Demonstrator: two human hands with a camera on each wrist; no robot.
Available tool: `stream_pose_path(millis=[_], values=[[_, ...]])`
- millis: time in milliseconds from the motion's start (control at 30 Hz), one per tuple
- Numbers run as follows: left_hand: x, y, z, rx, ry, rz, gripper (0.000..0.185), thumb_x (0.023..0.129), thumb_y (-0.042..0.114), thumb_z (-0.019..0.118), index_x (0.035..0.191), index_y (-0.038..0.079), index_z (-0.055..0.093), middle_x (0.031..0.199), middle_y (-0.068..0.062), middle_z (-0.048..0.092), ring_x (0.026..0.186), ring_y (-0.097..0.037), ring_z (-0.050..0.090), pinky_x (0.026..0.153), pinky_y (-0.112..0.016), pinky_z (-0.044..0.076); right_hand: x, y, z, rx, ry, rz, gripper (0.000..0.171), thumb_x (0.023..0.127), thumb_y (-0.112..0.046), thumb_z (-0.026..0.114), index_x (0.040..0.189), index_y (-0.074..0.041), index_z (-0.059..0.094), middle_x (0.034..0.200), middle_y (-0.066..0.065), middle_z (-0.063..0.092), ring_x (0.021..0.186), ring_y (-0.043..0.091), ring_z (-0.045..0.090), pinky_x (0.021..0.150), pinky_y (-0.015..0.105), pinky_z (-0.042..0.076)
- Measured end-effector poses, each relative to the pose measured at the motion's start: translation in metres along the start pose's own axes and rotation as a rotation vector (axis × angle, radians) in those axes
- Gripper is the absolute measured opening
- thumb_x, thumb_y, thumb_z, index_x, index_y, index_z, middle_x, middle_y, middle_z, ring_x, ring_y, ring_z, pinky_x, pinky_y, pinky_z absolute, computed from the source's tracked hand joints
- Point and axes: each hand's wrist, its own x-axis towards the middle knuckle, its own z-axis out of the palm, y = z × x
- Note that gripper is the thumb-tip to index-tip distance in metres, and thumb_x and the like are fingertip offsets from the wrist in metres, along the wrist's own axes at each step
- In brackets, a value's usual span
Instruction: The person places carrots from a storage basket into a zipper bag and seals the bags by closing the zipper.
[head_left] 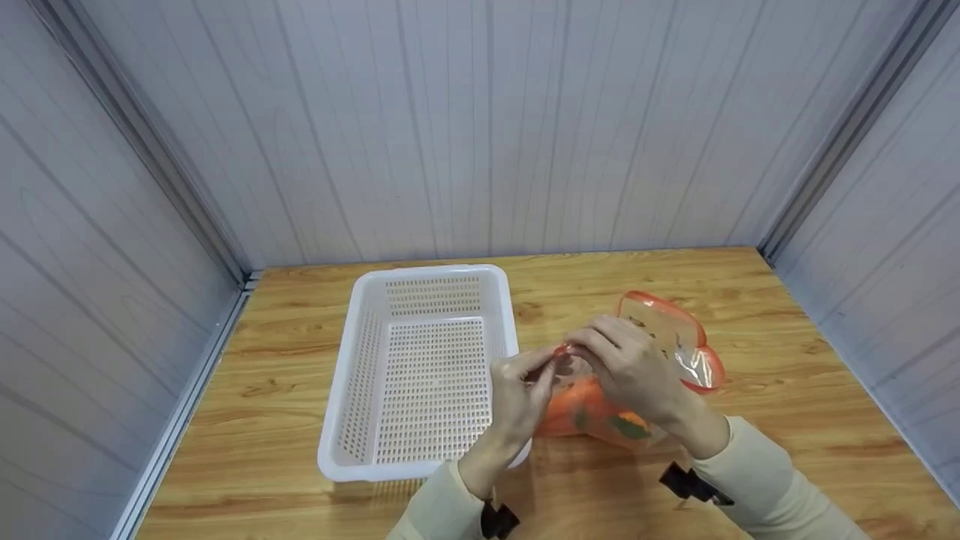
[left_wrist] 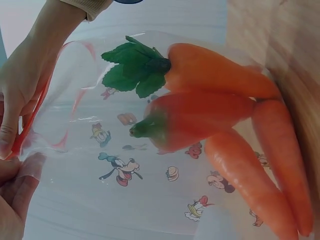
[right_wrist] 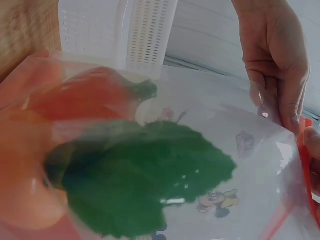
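A clear plastic bag (head_left: 585,412) with red-orange edging and printed cartoon figures stands right of the white basket. Through its side show a carrot with green leaves (left_wrist: 210,70), a red pepper (left_wrist: 200,117) and two leafless carrots (left_wrist: 252,182). My left hand (head_left: 520,394) pinches the bag's red edge between thumb and fingers. Right beside it, my right hand (head_left: 634,367) pinches the same edge, the fingertips of both hands nearly meeting. In the right wrist view, the leaves (right_wrist: 145,175) lie close behind the film.
The white perforated basket (head_left: 341,375) sits on the wood-grain table (head_left: 277,405), left of the bag, with nothing in it. Another clear piece with a red-orange scalloped edge (head_left: 705,337) spreads behind my right hand. Pale panels (head_left: 465,135) wall the back and both sides.
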Motion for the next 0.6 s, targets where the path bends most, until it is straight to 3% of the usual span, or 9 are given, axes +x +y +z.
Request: stream_pose_path(millis=[167,400,600], values=[[-0.002,0.0,0.001,-0.027,-0.014,-0.007,0.009,0.079,-0.008,0.059,0.084,-0.009,0.067,0.071,-0.014,0.066,0.058,-0.017,0.064,0.052,-0.017,0.049,-0.003,0.002,0.001,0.008,-0.014,0.013,0.022,0.092,-0.015,0.046,0.087,0.0,0.061,0.08,0.007,0.057,0.071,0.019,0.054,0.061,0.031,0.045],[0.004,0.003,-0.004,0.088,-0.068,-0.015,0.009,0.081,0.002,0.061,0.082,-0.004,0.068,0.07,-0.009,0.066,0.062,-0.012,0.063,0.054,-0.013,0.048,-0.003,0.003,0.0,0.034,-0.054,0.052,0.021,0.093,-0.015,0.045,0.09,0.0,0.06,0.084,0.007,0.056,0.072,0.017,0.054,0.061,0.028,0.046],[0.009,0.006,-0.008,0.111,-0.109,0.025,0.011,0.083,0.005,0.06,0.088,-0.002,0.067,0.08,-0.008,0.067,0.073,-0.011,0.063,0.059,-0.012,0.048,-0.003,0.004,-0.003,0.044,-0.064,0.076,0.023,0.093,-0.016,0.044,0.092,0.001,0.06,0.084,0.007,0.056,0.07,0.016,0.054,0.06,0.027,0.046]])
